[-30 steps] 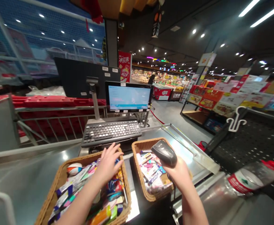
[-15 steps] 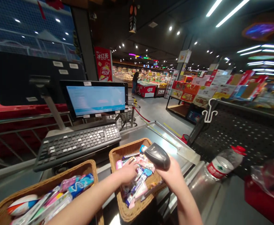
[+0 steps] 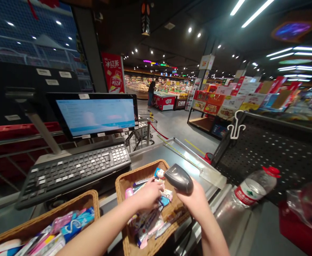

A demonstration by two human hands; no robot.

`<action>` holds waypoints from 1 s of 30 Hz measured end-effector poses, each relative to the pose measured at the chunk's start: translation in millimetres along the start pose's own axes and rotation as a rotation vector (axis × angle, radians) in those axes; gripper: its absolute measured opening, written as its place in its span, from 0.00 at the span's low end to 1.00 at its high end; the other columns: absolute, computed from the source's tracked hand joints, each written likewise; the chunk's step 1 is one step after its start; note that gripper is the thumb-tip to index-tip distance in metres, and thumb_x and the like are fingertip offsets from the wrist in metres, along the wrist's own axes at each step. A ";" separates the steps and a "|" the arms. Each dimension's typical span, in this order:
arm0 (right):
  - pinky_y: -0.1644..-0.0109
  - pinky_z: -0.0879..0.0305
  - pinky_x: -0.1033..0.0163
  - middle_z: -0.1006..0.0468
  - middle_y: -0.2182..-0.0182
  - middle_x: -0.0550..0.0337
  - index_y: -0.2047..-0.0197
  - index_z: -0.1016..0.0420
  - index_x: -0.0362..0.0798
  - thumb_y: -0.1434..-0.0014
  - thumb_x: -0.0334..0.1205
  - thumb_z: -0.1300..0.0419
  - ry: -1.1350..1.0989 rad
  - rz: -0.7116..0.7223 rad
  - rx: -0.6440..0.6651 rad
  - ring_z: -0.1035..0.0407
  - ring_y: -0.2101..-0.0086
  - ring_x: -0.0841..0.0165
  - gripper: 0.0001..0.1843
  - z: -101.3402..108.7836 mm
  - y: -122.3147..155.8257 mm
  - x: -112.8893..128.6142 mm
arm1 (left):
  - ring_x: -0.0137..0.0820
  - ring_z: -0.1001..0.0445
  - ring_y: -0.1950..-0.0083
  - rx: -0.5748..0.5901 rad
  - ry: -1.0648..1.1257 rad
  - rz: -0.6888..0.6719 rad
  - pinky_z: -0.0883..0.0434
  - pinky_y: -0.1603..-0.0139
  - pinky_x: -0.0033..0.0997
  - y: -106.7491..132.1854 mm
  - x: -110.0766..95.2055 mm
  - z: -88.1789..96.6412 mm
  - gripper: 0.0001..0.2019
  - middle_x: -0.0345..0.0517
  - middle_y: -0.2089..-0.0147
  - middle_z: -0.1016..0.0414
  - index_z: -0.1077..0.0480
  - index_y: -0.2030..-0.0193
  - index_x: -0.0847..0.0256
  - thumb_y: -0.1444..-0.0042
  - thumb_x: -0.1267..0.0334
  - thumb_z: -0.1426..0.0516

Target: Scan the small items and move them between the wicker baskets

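Note:
My right hand (image 3: 194, 195) is closed round a dark grey barcode scanner (image 3: 179, 177), whose head points left over the wicker basket (image 3: 164, 242) in the middle. Inside that basket, my left hand (image 3: 150, 195) reaches among small wrapped packets, its fingers bent; what they grip is hidden beneath them. A pinkish-white packet (image 3: 167, 194) shows just right of the left fingers. Below the left wrist lie purple and pink packets (image 3: 149, 225). A small blue and white packet (image 3: 159, 172) sits beyond the fingers near the basket's far side.
A second wicker basket (image 3: 96, 202) with a blue packet (image 3: 77, 224) stands at lower left. Behind are a keyboard (image 3: 76, 170) and a monitor (image 3: 97, 115). To the right are a large plastic bottle (image 3: 249, 192) with a red cap and a black perforated panel (image 3: 284, 142).
My left hand has shifted slightly forward and right among the packets, closer to the scanner. The right hand keeps hold of the scanner. The view has turned a little to the right.

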State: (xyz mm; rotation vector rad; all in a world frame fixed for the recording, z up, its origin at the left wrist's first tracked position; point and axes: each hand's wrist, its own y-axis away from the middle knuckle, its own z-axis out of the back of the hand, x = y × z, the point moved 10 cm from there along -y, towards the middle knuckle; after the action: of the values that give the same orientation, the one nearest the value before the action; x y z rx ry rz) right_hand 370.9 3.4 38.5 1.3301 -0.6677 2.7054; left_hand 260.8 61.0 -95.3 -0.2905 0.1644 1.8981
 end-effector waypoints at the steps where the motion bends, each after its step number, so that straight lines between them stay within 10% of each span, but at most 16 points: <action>1: 0.59 0.28 0.59 0.18 0.67 0.55 0.66 0.22 0.47 0.54 0.38 0.39 -0.008 -0.010 0.001 0.25 0.66 0.61 0.10 1.0 -0.3 -0.6 | 0.44 0.36 0.35 -0.033 0.013 0.058 0.60 0.29 0.60 1.5 6.4 13.3 0.12 0.45 0.46 0.23 0.24 0.59 0.52 0.51 0.63 0.41; 9: 0.59 0.28 0.59 0.18 0.66 0.55 0.66 0.22 0.47 0.53 0.38 0.40 -0.011 -0.011 0.005 0.24 0.65 0.60 0.10 2.6 2.7 0.8 | 0.47 0.35 0.35 -0.068 -0.003 0.419 0.60 0.31 0.65 50.1 66.6 59.6 0.05 0.48 0.51 0.21 0.25 0.71 0.57 0.55 0.68 0.42; 13: 0.61 0.28 0.59 0.18 0.67 0.55 0.66 0.22 0.47 0.53 0.38 0.40 -0.024 -0.009 0.009 0.24 0.66 0.60 0.10 -1.8 4.2 3.9 | 0.49 0.43 0.30 -0.219 0.025 0.533 0.58 0.32 0.68 83.0 82.8 92.0 0.06 0.47 0.38 0.29 0.25 0.73 0.57 0.49 0.63 0.43; 21: 0.61 0.28 0.57 0.17 0.67 0.53 0.65 0.21 0.47 0.54 0.45 0.36 -0.041 0.006 0.005 0.24 0.66 0.58 0.14 -13.7 9.3 22.5 | 0.50 0.54 0.26 -0.625 0.048 0.719 0.55 0.32 0.70 160.5 76.3 139.1 0.19 0.43 0.31 0.38 0.26 0.71 0.56 0.38 0.51 0.51; 30: 0.61 0.28 0.57 0.19 0.69 0.54 0.66 0.22 0.47 0.53 0.43 0.39 -0.037 0.083 0.020 0.25 0.68 0.60 0.12 -32.8 15.9 50.3 | 0.46 0.50 0.26 -1.057 0.034 0.814 0.49 0.28 0.49 249.6 69.2 166.3 0.22 0.49 0.33 0.35 0.28 0.72 0.58 0.37 0.47 0.53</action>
State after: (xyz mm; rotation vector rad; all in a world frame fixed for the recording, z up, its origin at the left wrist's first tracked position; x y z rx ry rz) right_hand 311.2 -4.7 53.9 1.3898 -0.7166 2.7650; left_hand -16.0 81.4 38.0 -1.0848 -0.8538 2.6403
